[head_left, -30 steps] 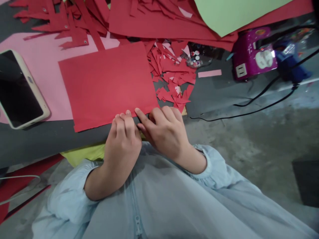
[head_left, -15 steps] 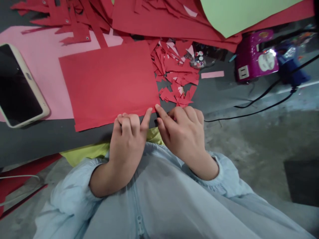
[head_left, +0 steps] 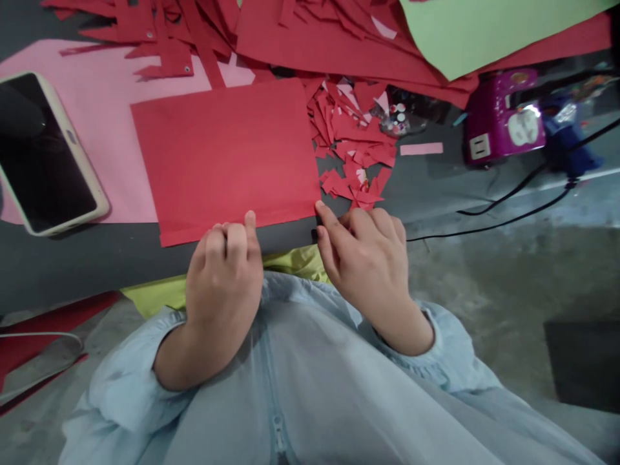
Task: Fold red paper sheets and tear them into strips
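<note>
A: State the position of the red sheet.

B: The red sheet [head_left: 225, 155] lies flat on the desk [head_left: 121, 255], its left part over a pink sheet [head_left: 109, 77]. Its near edge sits close to the desk's border, presumably for easy reach.

A: Condition of the hands?

B: The left hand [head_left: 225, 274] has its fingers bent at the near edge, index extended onto it; the thumb is hidden, so I cannot tell whether it pinches. The right hand [head_left: 371, 252] sets its index fingertip at the near right corner, thumb apart, nothing clamped between. This spacing appears to steady the edge at two points.

A: Materials?

B: Smooth, matt paper, roughly rectangular; a narrow band along the near edge resembles a fold. Angular red scraps [head_left: 351, 148] lie just beside its right edge. A glossy, pale-cased phone [head_left: 46, 155] rests partly on the pink sheet.
</note>
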Demonstrator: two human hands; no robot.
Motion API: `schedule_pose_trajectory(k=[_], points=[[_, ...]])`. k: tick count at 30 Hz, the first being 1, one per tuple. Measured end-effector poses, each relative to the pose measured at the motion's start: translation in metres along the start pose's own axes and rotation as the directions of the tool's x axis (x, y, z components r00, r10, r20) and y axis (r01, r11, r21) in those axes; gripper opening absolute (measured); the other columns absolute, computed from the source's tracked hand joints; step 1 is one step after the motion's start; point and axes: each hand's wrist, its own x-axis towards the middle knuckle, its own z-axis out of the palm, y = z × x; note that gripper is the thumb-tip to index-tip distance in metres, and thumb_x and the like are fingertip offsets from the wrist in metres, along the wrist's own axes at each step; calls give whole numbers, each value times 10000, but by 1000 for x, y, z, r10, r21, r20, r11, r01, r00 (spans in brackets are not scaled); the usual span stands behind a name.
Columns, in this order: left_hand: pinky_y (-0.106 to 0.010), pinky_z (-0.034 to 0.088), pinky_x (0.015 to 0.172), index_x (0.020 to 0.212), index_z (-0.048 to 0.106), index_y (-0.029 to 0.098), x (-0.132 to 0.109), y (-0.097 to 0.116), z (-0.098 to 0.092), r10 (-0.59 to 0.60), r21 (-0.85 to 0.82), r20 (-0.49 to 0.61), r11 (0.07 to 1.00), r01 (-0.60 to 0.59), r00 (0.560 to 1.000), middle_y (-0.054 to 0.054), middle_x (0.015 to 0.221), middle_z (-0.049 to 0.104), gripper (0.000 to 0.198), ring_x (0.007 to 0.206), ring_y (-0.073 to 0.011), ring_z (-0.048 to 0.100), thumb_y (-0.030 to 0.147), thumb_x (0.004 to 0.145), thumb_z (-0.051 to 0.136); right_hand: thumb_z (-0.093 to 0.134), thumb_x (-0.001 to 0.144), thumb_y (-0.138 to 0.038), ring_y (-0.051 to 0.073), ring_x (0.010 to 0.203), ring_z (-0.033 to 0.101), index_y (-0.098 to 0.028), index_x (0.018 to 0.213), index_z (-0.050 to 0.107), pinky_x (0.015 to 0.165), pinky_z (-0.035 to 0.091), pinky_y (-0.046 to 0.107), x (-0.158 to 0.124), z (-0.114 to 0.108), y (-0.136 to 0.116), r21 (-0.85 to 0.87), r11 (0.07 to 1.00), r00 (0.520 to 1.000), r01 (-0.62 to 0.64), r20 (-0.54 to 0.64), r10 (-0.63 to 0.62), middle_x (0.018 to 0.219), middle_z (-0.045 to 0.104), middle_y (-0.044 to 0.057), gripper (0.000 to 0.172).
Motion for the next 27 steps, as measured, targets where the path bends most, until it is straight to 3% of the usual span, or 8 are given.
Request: schedule_pose_trajectory(k=[7, 13, 19, 23, 27], points=[[-353, 475, 760, 1338, 525, 65, -20, -35, -9, -56, 161, 101, 986, 40, 993, -126, 977, 621, 447, 901, -236, 583, 110, 949, 310, 425, 982, -300, 211, 782, 454, -132, 1232, 663, 714, 307, 336, 2, -5, -2, -46, 999, 999, 13, 39, -11, 747, 566, 58, 384], [-349, 430, 645, 1364, 519, 79, -31, -46, -15, -168, 236, 129, 962, 134, 977, -123, 941, 628, 466, 823, -240, 578, 151, 959, 301, 399, 991, -306, 218, 804, 473, -117, 1199, 678, 723, 305, 344, 7, -7, -4, -50, 999, 997, 12, 73, -8, 754, 570, 68, 396], [-445, 492, 788, 1359, 518, 56, -32, -49, -9, -158, 143, 120, 980, 141, 980, -137, 938, 620, 474, 929, -287, 592, 143, 955, 287, 416, 991, -293, 221, 805, 433, -83, 1197, 676, 717, 277, 356, 18, -7, -28, -46, 996, 996, 72, 59, -69, 783, 590, 90, 392], [-488, 455, 971, 1373, 505, 49, -36, -48, -3, -173, 39, 55, 984, 171, 983, -165, 1091, 628, 456, 1085, -302, 577, 135, 956, 342, 419, 998, -305, 226, 827, 414, -136, 1255, 654, 725, 285, 357, 29, -6, -59, 81, 982, 977, 172, 112, -180, 803, 589, 89, 387], [-468, 405, 1043, 1433, 452, 114, -43, -45, -4, -219, -31, 30, 975, 220, 975, -174, 1263, 590, 473, 1274, -319, 486, 179, 967, 408, 358, 1021, -325, 221, 839, 398, -199, 1379, 554, 730, 292, 358, 42, -4, -88, 205, 947, 941, 248, 180, -286, 861, 592, 95, 428]])
